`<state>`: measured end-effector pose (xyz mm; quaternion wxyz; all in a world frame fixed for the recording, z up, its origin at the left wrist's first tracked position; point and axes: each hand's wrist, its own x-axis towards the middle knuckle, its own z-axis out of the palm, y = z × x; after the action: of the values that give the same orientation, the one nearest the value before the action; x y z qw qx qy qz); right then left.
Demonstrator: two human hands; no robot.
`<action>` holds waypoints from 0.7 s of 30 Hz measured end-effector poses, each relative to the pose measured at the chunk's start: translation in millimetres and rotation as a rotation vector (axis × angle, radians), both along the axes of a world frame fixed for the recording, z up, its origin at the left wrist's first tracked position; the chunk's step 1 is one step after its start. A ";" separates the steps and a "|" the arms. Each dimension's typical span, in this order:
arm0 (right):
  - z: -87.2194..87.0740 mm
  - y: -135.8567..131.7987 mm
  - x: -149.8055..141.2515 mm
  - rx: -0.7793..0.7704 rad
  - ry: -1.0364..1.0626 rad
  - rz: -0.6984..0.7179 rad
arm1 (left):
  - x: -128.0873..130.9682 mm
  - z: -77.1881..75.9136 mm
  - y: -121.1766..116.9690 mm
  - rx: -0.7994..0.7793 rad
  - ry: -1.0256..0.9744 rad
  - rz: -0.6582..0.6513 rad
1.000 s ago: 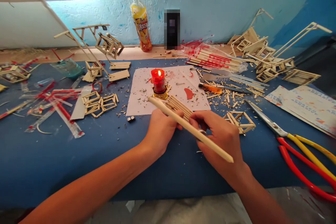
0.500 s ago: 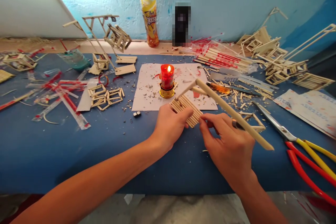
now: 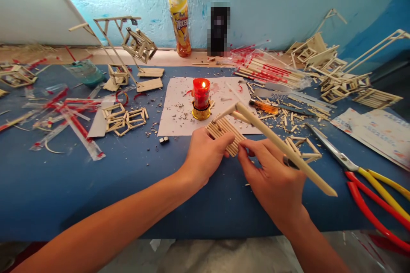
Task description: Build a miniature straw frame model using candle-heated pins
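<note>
My left hand (image 3: 206, 151) is closed on a small panel of thin wooden sticks (image 3: 229, 134) laid side by side, its thumb across the top. From that panel's far end a long wooden stick frame (image 3: 272, 134) rises and slants back over my right hand. My right hand (image 3: 272, 172) is closed, with thumb and forefinger pinched against the panel's lower right edge; anything between those fingertips is hidden. A dark shiny piece (image 3: 290, 161) shows at its fingers, partly behind the long stick. Just beyond the panel a lit red candle (image 3: 201, 96) stands in a gold holder.
Scissors (image 3: 347, 160) with red and yellow handles lie at right, near an orange-handled knife (image 3: 265, 106). White paper (image 3: 174, 111) lies beneath the candle. Stick models (image 3: 126, 119) stand at both sides. Behind are a drink bottle (image 3: 180, 21) and bundled sticks (image 3: 272, 70).
My right fingertips have slid slightly left along the panel's lower edge. The long stick has tilted a little, its near end lower. The whole view has shifted slightly.
</note>
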<state>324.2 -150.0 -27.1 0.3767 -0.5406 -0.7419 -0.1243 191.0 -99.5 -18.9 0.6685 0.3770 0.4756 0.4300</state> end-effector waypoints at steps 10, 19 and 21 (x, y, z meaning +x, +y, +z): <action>2.0 1.6 -1.8 0.007 -0.055 -0.028 | 0.7 2.4 0.2 0.026 0.011 -0.020; -2.6 3.6 0.4 -0.056 -0.057 0.021 | 0.4 -1.5 0.5 0.088 0.060 -0.039; -3.8 2.7 1.3 -0.046 -0.096 0.006 | 0.6 -2.1 0.5 0.112 0.068 -0.051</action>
<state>325.5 -147.4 -30.9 0.3284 -0.5403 -0.7634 -0.1317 191.6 -99.1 -21.0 0.6404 0.4402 0.4634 0.4258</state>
